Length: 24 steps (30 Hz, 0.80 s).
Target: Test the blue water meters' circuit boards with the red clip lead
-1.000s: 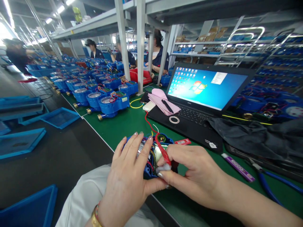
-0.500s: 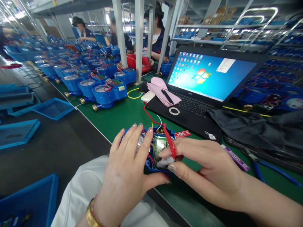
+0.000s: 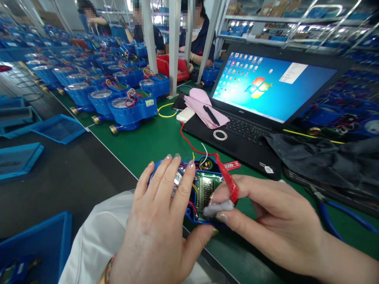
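A blue water meter [image 3: 154, 170] sits open at the near table edge, with wires, a green circuit board [image 3: 209, 173] and a small display [image 3: 205, 189] showing. My left hand [image 3: 160, 209] lies across its left part, fingers over the top and thumb along the near side, gripping it. Between thumb and fingers, my right hand [image 3: 266, 217] pinches a whitish-grey probe-like piece [image 3: 217, 208]. Red tape [image 3: 227, 177] joins that piece to a red wire [image 3: 189, 142]. The piece's tip is at the display's lower edge; I cannot tell whether it touches. Dark segments show on the display.
A laptop [image 3: 266, 90] stands behind the meter, with pink cloth [image 3: 201, 106] and a black pen [image 3: 211, 115] on it. Several blue meters [image 3: 130, 112] line the table at left. Blue-handled pliers [image 3: 328, 219] and dark cloth [image 3: 322, 152] lie right. Co-workers [image 3: 197, 37] sit behind.
My right hand and the whitish piece have shifted slightly right and down, uncovering more of the display. Dark segments now show clearly on it. My left hand stays on the meter.
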### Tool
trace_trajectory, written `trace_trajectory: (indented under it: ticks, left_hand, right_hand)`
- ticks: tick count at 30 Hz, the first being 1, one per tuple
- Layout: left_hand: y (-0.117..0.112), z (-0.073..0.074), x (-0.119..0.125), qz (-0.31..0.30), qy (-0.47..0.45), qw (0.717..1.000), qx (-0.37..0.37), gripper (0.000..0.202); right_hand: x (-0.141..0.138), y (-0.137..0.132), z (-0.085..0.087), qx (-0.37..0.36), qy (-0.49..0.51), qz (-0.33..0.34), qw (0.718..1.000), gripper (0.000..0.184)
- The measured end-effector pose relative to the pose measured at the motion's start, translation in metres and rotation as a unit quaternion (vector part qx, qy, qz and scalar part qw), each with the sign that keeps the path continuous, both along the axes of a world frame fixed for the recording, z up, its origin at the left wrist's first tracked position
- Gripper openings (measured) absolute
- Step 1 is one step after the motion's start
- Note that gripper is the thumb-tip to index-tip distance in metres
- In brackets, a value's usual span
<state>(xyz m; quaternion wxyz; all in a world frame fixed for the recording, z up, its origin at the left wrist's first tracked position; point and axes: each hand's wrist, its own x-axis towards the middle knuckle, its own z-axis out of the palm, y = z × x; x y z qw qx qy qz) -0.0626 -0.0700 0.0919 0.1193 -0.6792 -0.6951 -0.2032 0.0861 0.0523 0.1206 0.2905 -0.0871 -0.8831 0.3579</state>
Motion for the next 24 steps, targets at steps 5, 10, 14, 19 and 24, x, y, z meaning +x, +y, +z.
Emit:
trace_trajectory:
  ticks: [5, 10, 14, 19, 24]
  left_hand:
    - [0.0011, 0.0001, -0.0001, 0.005, -0.007, 1.0, 0.002, 0.066]
    - [0.0025, -0.0004, -0.0007, 0.005, -0.007, 1.0, 0.006, 0.064]
    - [0.0032, -0.0001, -0.0012, 0.006, -0.017, 1.0, 0.009, 0.063]
    - [0.0049, -0.0003, -0.0006, 0.012, -0.03, 0.999, 0.015, 0.063]
    - [0.0039, 0.0007, -0.0005, 0.007, -0.018, 1.0, 0.011, 0.064]
  right_hand:
    - [-0.0014, -0.0002, 0.0016, 0.015, -0.01, 0.014, 1.0, 0.007]
    - [-0.0019, 0.0005, 0.0032, 0.03, -0.006, 0.027, 0.999, 0.009]
    - [-0.0007, 0.0005, 0.001, 0.033, 0.001, 0.035, 0.999, 0.01]
    - [-0.001, 0.0008, 0.0014, 0.045, -0.003, 0.039, 0.998, 0.009]
    - [-0.0004, -0.002, 0.0026, 0.083, -0.019, 0.047, 0.995, 0.008]
